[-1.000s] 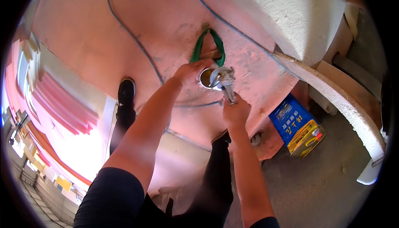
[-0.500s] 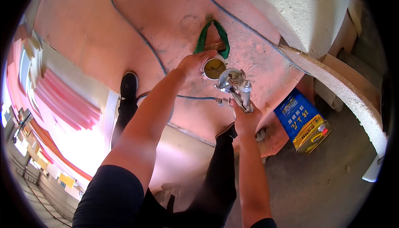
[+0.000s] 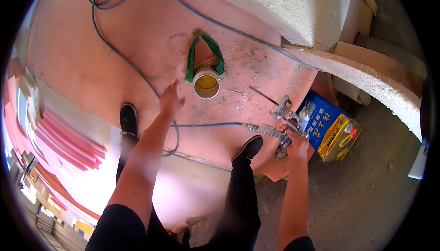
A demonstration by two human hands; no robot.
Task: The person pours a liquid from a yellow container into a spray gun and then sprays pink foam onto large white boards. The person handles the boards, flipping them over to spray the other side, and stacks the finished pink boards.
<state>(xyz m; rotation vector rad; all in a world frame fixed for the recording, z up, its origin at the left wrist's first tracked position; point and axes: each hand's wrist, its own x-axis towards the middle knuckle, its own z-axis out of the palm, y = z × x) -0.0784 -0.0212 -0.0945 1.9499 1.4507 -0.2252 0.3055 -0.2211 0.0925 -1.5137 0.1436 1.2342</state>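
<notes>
Components found uncoupled

A broad, scuffed pink board (image 3: 146,35) carries the work area. A large curved block of rough white foam (image 3: 298,3) borders it at the upper right. A blue-and-yellow rectangular can (image 3: 332,128) is at the board's right edge, and a long blue-grey hose (image 3: 211,124) runs to a silver metal spray gun (image 3: 289,122). The round silver cup (image 3: 204,71) stands on the board against a green fabric strap loop (image 3: 190,61).

Status: the cup is uncovered and holds yellowish liquid; hose and gun are joined. Not coupled: gun and cup, well apart. The gun's thin straight tube (image 3: 263,95) points leftward, short of the cup.

Pose: both arms extend forward. The right hand (image 3: 298,144) is at the can's near side, fingers wrapped around the gun's handle. The left hand (image 3: 169,100) hovers left of the cup, touching nothing visible, fingers loosely extended, thumb apart.
</notes>
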